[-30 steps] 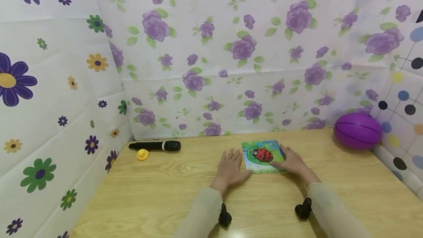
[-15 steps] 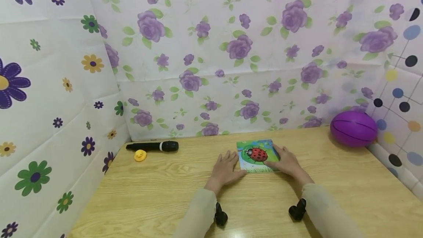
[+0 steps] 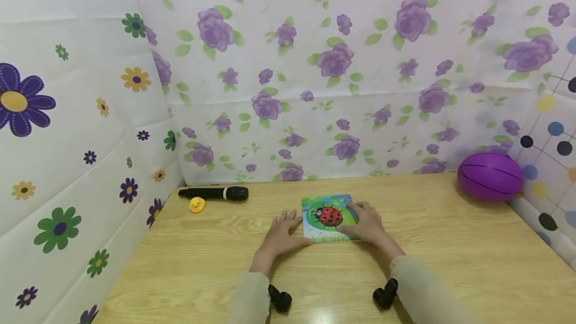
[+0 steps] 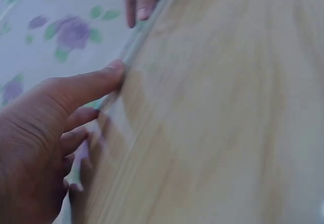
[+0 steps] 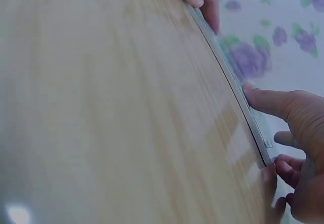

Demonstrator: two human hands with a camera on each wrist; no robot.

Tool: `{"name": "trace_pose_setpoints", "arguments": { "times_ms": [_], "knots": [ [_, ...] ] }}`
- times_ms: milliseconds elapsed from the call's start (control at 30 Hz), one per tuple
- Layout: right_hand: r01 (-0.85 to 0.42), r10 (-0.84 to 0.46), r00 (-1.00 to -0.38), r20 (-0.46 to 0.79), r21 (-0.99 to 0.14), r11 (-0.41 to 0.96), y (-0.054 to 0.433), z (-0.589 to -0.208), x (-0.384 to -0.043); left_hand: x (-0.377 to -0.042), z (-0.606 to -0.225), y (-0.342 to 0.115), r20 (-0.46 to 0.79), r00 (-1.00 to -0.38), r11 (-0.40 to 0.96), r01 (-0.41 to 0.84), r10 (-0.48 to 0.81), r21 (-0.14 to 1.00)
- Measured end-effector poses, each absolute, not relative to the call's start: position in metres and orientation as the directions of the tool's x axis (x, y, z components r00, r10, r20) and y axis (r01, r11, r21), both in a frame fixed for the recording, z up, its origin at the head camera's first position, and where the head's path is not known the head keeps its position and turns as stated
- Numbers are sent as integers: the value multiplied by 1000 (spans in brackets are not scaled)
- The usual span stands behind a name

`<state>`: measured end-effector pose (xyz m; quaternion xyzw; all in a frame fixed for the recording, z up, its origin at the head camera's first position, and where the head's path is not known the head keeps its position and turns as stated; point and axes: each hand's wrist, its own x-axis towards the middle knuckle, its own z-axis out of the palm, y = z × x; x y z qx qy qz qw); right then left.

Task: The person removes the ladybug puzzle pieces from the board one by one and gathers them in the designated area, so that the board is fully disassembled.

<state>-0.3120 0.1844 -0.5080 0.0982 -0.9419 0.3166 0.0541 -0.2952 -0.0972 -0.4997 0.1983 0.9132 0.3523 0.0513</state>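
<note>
A thin square board (image 3: 330, 218) with a red ladybug printed on green lies flat on the wooden table. My left hand (image 3: 280, 236) holds its left side, thumb at the near left corner and fingers along the left edge. My right hand (image 3: 368, 223) grips the right side, thumb over the picture near the front and fingers round the right edge. In the left wrist view, the left thumb (image 4: 109, 74) touches the board's edge. The right wrist view shows the board's thin side (image 5: 230, 79) with the right thumb (image 5: 268, 98) on it.
A black microphone (image 3: 213, 193) and a small yellow rubber duck (image 3: 197, 204) lie at the table's back left. A purple ball (image 3: 490, 176) sits in the back right corner. Flowered cloth (image 3: 288, 79) hangs behind the table (image 3: 450, 244).
The ladybug board has slid left across the table with both hands. My left fingers have drawn in more closely along its left side. The microphone, duck and ball stay put.
</note>
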Motion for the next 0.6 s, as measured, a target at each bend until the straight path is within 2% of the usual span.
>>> {"name": "trace_pose_setpoints", "arguments": {
  "times_ms": [200,600],
  "knots": [
    [-210,-151,-978,147,-637,742,152,-511,-310,-293,-503,-128,45,-943,608,248,330,754],
    [-214,-136,-976,168,-669,711,123,-508,-306,-290,-507,-150,87,-956,525,228,280,820]
  ]
}}
